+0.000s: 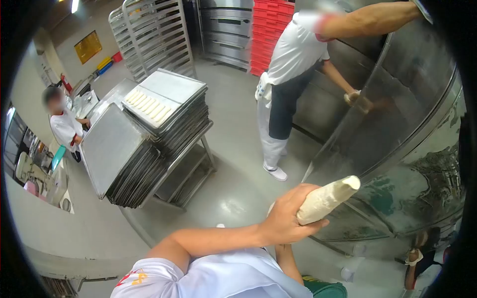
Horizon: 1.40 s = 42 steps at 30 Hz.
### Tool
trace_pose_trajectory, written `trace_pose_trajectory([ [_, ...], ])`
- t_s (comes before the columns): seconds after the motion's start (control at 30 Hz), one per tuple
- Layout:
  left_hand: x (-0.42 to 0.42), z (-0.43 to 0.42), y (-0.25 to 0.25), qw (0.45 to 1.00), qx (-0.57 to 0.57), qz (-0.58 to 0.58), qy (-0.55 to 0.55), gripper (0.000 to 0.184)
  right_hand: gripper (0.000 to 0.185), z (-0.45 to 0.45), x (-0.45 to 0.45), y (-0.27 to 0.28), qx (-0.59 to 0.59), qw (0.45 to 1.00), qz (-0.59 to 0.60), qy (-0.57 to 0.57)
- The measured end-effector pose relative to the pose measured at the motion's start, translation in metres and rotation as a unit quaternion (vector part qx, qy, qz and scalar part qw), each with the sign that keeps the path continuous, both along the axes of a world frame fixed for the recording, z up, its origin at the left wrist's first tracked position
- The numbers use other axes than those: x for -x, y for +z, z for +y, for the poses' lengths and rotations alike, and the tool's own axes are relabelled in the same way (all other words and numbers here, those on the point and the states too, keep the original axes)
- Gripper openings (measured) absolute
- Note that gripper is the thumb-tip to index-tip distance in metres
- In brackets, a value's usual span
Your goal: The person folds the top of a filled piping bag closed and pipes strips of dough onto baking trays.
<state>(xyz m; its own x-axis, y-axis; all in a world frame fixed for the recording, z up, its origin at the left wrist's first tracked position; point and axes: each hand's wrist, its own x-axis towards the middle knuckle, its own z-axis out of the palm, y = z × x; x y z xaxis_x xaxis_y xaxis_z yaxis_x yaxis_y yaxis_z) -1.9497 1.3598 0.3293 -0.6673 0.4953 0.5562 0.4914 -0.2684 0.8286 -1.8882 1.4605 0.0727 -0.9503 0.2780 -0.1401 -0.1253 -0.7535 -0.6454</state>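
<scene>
- Watching through the head view, the only one I have, I find the piping bag (pixel 325 201) in the air before the wearer's apron (pixel 243 278), its tapered end aimed up and to the right, well apart from the baking trays (pixel 171 89).
- The left hand (pixel 293 213) is wrapped around the bag's thick part, fingers curled over one side, the narrow end sticking out free.
- For a good hold, I'd want that grip firm but even: in my judgement, a hard squeeze would push filling out of the tip, and a slack one would let the soft bag sag.
- I'd also want the tip well clear of the steel panel (pixel 367 129) and of the worker (pixel 293 64) beside it.
- Hidden from me is the right hand: its forearm (pixel 287 263) rises and disappears behind the left wrist, so I cannot tell whether it is spread, closed or supporting the bag.
- The bag's rear end is mostly covered by the left hand, so I can't judge how it is closed.
- Cut off at the upper edge is the worker's raised hand; the lower one blurs against the shiny panel.
- Reflections make the curved surface (pixel 422 184) at right hard to read.
</scene>
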Motion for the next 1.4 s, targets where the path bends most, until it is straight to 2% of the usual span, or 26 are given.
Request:
trace_pose_trajectory([
  [0.2, -0.006, -0.016, 0.007, 0.999, 0.009, 0.046, 0.02, 0.061, 0.047, -0.015, -0.005, 0.005, 0.0, 1.0, -0.007, -0.001],
  [0.33, -0.012, -0.023, 0.005, 1.0, 0.016, -0.018, 0.0, 0.061, 0.047, -0.021, -0.012, 0.007, -0.001, 1.0, -0.011, -0.007],
  [0.6, -0.011, -0.032, 0.001, 0.999, 0.017, 0.041, 0.015, 0.059, 0.047, -0.03, -0.019, 0.006, -0.005, 1.0, -0.021, -0.014],
  [0.83, -0.008, -0.037, -0.001, 1.0, 0.014, 0.023, 0.011, 0.057, 0.047, -0.034, -0.019, 0.003, -0.005, 1.0, -0.025, -0.013],
  [0.93, 0.004, -0.042, -0.003, 0.999, 0.033, 0.031, -0.021, 0.066, 0.047, -0.036, -0.017, 0.002, -0.006, 1.0, -0.026, -0.008],
  [1.0, 0.031, -0.05, 0.006, 0.996, -0.013, 0.014, -0.082, 0.067, 0.047, -0.039, -0.016, 0.001, -0.006, 1.0, -0.025, -0.004],
  [1.07, 0.093, -0.061, -0.001, 0.995, -0.001, 0.099, 0.007, 0.076, 0.047, -0.042, -0.015, 0.001, -0.004, 1.0, -0.022, 0.001],
  [1.1, 0.122, -0.069, 0.014, 0.999, -0.027, -0.03, 0.011, 0.08, 0.047, -0.043, -0.015, 0.002, -0.005, 1.0, -0.021, 0.001],
  [1.13, 0.155, -0.08, 0.032, 0.996, 0.03, -0.055, 0.067, 0.079, 0.047, -0.044, -0.014, 0.002, -0.005, 1.0, -0.019, 0.002],
  [1.17, 0.195, -0.087, 0.033, 0.99, 0.012, -0.096, 0.098, 0.082, 0.047, -0.046, -0.015, 0.003, -0.004, 1.0, -0.016, 0.004],
  [1.27, 0.287, -0.132, 0.049, 0.919, 0.211, -0.006, 0.332, 0.088, 0.047, -0.049, -0.014, 0.007, -0.009, 1.0, -0.01, 0.006],
  [1.33, 0.353, -0.169, 0.037, 0.88, 0.281, 0.039, 0.381, 0.086, 0.047, -0.049, -0.015, 0.009, -0.014, 1.0, -0.007, 0.004],
  [1.37, 0.369, -0.183, 0.038, 0.848, 0.321, 0.063, 0.417, 0.083, 0.047, -0.049, -0.016, 0.01, -0.016, 1.0, -0.004, 0.003],
  [1.4, 0.364, -0.191, 0.051, 0.847, 0.321, 0.062, 0.42, 0.083, 0.047, -0.049, -0.016, 0.012, -0.018, 1.0, -0.003, 0.003],
])
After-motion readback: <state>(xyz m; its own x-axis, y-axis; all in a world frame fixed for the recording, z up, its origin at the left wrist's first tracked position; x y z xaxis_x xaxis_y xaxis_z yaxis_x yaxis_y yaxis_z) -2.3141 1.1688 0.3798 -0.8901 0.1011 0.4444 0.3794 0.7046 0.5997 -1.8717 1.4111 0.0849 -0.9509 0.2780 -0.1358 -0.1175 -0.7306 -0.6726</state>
